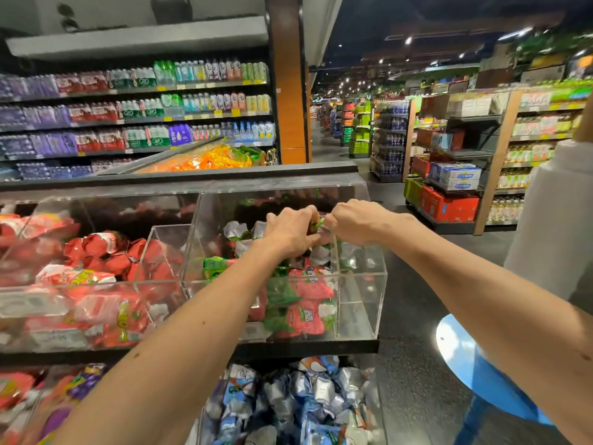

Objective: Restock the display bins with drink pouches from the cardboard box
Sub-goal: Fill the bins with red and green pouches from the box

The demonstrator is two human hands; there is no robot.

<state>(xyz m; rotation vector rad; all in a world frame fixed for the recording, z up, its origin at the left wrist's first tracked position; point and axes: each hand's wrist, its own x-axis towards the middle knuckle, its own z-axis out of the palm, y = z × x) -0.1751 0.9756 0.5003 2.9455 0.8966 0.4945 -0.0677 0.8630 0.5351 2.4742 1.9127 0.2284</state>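
Both my hands reach into the clear acrylic display bin [362, 284] on the right of the upper shelf. My left hand [288, 232] and my right hand [353, 223] meet over the back of the bin, fingers curled round a green drink pouch [316, 224] held between them. Green and red drink pouches [305, 303] fill the bin's front, with silver pouch backs [236, 231] behind. The cardboard box is not in view.
A neighbouring bin [96, 284] on the left holds red pouches. Below, a lower bin [288, 403] holds blue and silver pouches. A blue stool [475, 370] stands on the dark floor at right, beside a person in white [552, 226]. Stocked aisles run behind.
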